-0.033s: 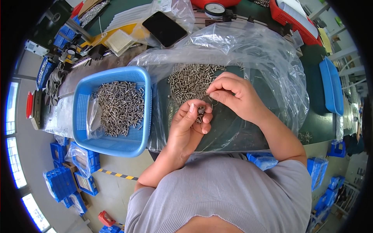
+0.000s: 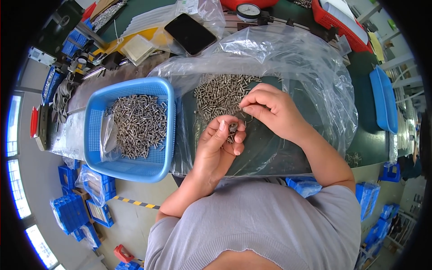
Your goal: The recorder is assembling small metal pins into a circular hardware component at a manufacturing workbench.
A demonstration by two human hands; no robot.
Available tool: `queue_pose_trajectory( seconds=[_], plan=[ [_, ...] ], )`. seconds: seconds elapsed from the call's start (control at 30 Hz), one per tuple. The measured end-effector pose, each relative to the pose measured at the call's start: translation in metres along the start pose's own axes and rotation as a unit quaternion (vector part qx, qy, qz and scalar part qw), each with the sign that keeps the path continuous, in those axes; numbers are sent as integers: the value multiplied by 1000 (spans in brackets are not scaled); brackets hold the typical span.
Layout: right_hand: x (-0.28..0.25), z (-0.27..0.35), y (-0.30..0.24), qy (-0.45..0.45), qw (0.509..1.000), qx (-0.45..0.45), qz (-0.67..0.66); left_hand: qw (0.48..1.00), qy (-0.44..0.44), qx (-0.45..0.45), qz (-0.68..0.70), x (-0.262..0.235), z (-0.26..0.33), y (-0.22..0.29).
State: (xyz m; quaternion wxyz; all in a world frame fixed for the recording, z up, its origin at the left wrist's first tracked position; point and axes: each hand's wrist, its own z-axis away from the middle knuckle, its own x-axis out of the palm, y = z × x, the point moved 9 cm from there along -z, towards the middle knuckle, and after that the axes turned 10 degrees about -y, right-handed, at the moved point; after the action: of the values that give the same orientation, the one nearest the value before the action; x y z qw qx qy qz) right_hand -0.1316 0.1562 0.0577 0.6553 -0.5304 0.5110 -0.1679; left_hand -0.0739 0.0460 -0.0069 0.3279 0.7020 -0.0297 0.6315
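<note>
My left hand (image 2: pixel 219 141) is closed, its fingers curled around several small metal parts (image 2: pixel 232 128). A shiny rounded end shows between thumb and fingers; the rest is hidden. Just right of it and a little farther off, my right hand (image 2: pixel 272 110) is pinched, thumb against forefinger. What those fingertips hold, if anything, is too small to make out. Beyond both hands a loose pile of small metal pins (image 2: pixel 220 94) lies on a clear plastic sheet (image 2: pixel 310 67). A few single pins lie close to the right fingertips.
To the left stands a blue plastic basket (image 2: pixel 168 130) with many similar pins and a clear bag inside. A black phone (image 2: pixel 190 33), a dial gauge (image 2: pixel 248 12) and a red basket (image 2: pixel 344 27) sit at the back. At the right is a blue tray (image 2: pixel 382 101).
</note>
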Motion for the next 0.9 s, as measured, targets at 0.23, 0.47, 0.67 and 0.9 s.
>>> queue_pose_trajectory(
  seconds=[0.23,0.47,0.67,0.9],
  plan=[
    [15,2,-8,-7,964,-60,258,1000,-7,-2,4,2,-1,0],
    [17,1,-7,4,954,-35,297,1000,-2,-1,1,3,-1,0],
    [12,1,-8,0,963,-29,269,1000,-15,1,9,3,-1,-1],
    [16,6,0,-45,977,50,-205,1000,8,-5,-11,1,-1,0]
  ],
)
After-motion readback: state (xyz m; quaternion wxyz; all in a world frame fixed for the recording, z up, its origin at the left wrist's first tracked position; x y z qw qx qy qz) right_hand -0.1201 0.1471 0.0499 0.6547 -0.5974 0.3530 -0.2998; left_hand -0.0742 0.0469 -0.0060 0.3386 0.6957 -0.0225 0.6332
